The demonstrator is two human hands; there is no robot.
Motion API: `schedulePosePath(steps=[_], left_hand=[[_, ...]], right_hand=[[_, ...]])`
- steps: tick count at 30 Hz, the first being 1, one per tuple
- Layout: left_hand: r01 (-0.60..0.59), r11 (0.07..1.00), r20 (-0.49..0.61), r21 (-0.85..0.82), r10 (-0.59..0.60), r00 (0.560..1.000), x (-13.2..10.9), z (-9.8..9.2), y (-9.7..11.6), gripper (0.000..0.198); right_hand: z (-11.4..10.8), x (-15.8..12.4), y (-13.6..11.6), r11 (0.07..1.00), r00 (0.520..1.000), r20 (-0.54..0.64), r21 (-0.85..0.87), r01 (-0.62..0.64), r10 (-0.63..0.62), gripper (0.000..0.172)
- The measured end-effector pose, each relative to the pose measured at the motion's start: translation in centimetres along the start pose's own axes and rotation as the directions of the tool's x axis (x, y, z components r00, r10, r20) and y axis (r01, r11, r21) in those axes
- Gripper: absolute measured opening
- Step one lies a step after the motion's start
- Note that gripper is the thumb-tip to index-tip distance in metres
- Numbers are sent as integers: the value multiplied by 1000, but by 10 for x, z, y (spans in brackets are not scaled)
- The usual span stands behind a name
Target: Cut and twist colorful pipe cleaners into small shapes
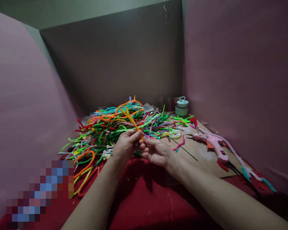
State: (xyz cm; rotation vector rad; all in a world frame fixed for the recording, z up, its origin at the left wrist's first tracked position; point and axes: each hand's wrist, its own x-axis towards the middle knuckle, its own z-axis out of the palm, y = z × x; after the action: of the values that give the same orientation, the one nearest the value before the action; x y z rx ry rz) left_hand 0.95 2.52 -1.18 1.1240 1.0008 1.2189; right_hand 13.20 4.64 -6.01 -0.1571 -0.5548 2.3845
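Note:
Between my two hands is an orange-yellow pipe cleaner, its doubled strands pointing up and to the left. My left hand pinches it near its lower part with thumb and fingers. Close beside, touching the left fingertips, my right hand has its thumb and fingers closed at the lower end. The exact grip of the right fingertips is partly hidden. Behind both hands lies a large tangled heap of colourful pipe cleaners in green, orange, red, teal and purple.
A pink glue gun lies on a wooden board at the right, its black cord running toward the front. A pale green lidded container stands behind. A round white disc and a pink piece lie nearby. Red cloth covers the table.

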Motion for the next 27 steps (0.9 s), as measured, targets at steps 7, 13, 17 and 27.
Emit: schedulePosePath(steps=[7, 13, 17, 27], left_hand=[[-17, 1000, -6, -21, 17, 1000, 2, -1, -3, 19], [-14, 999, 18, -34, 14, 1000, 2, -1, -2, 19], [7, 1000, 14, -29, -6, 1000, 1, -1, -2, 19], [-51, 999, -131, -4, 50, 990, -1, 8, -2, 22]], right_hand=[[13, -4, 0, 998, 992, -125, 65, 21, -13, 8], [16, -6, -5, 994, 982, -180, 79, 73, -58, 6], [13, -5, -3, 993, 985, -128, -37, 115, -119, 5], [12, -3, 3, 975, 976, -82, -116, 190, -200, 12]])
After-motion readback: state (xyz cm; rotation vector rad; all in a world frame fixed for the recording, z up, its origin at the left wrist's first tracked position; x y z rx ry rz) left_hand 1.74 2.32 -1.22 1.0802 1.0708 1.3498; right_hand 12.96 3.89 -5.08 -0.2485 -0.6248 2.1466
